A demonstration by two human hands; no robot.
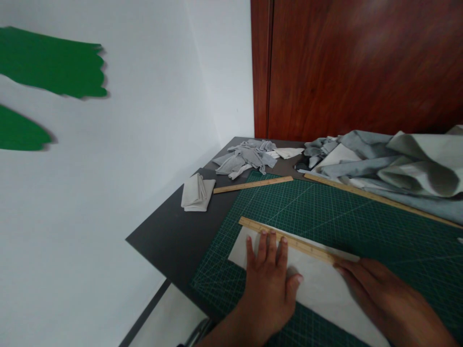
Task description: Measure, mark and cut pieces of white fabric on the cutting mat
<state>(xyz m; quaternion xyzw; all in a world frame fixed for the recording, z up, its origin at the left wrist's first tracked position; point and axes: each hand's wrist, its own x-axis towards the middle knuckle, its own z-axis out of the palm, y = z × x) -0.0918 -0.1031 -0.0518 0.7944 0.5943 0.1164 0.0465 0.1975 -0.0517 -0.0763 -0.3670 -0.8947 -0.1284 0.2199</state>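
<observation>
A pale strip of cloth [318, 283] lies flat on the green cutting mat [340, 212], with a wooden ruler [306, 246] along its far edge. My left hand [269, 279] rests on the cloth with fingers spread, their tips touching the ruler near its left end. At the ruler's right end, my right hand [387, 289] has its fingers and thumb drawn together on the wood. Part of the cloth and that ruler end are hidden under my right hand.
A second wooden ruler [253, 184] lies across the mat's far left edge. Folded cream cloth [198, 193] sits on the dark table [170, 231]. Grey scraps [248, 156] lie behind. A long wooden strip [376, 196] fronts heaped fabric [394, 159]. A white wall stands left.
</observation>
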